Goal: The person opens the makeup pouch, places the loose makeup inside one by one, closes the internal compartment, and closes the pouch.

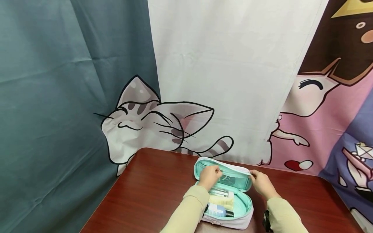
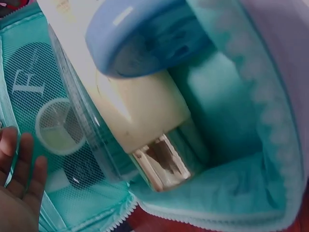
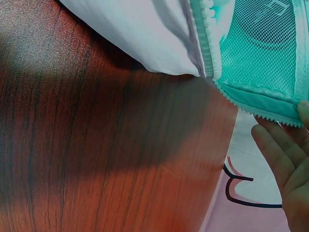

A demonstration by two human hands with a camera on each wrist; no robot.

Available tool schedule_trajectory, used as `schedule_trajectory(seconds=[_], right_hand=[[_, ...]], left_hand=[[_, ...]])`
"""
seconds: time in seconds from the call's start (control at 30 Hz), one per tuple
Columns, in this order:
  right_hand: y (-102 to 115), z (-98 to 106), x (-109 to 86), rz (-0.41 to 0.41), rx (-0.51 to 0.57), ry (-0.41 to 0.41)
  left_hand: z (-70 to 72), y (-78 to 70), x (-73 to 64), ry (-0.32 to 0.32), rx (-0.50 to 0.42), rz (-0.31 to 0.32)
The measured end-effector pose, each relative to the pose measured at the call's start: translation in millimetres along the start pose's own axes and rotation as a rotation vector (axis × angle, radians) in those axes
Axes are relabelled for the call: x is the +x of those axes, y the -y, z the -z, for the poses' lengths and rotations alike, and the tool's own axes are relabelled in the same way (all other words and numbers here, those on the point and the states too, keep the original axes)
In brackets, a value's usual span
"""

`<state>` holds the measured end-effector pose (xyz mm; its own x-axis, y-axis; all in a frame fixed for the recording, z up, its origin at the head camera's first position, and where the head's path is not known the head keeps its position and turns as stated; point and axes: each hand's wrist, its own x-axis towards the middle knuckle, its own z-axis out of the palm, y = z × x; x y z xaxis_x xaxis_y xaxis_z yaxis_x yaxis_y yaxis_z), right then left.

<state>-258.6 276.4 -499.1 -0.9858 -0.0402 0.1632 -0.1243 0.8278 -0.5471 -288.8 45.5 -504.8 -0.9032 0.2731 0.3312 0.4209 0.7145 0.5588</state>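
Note:
A white zip pouch (image 1: 246,221) with mint lining lies open on the table, its lid (image 1: 246,184) tilted up at the back. At the lid's mesh pocket (image 2: 53,96), my left hand (image 1: 209,178) pinches the small zipper pull; fingertips are partly out of frame in the left wrist view. My right hand (image 1: 263,185) grips the lid's right corner between thumb and fingers. Inside the pouch lie a blue bottle (image 1: 216,210) with a dark cap, a pale yellow tube (image 2: 140,106) with a shiny gold cap, and a clear flat item (image 2: 82,96).
Behind the mesh show a round sectioned case (image 2: 60,126) and dark round items. The brown wooden table (image 1: 145,194) ends at a printed cartoon curtain (image 1: 233,64) just behind the pouch. A dark band (image 1: 266,220) circles the right wrist.

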Motion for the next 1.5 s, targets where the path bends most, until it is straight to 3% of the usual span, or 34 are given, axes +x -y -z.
schedule_trajectory(seconds=[0.2,0.37,0.5,0.67,0.87,1.07,1.5], right_hand=[[-2,-1,1.0,0.001,-0.008,-0.013],[-3,-2,1.3,0.001,-0.01,-0.006],[-3,-2,1.1,-0.001,-0.011,-0.003],[-4,-3,1.3,0.008,-0.017,-0.008],[-6,-3,1.1,0.009,-0.035,-0.025],[-6,-3,1.8,-0.002,-0.032,-0.013],[-5,-3,2.5,-0.014,-0.022,-0.008]], left_hand=[[4.5,3.7,-1.5,-0.077,0.07,-0.039],[8.9,5.0,-4.5,-0.139,0.008,-0.074],[10.4,8.1,-4.4,-0.092,-0.047,-0.011],[8.8,16.9,-3.7,-0.073,-0.048,0.047],[16.7,23.3,-7.8,-0.098,-0.072,0.083],[22.3,31.4,-10.7,-0.146,0.009,0.087],[18.7,49.6,-9.6,-0.254,0.123,0.141]])
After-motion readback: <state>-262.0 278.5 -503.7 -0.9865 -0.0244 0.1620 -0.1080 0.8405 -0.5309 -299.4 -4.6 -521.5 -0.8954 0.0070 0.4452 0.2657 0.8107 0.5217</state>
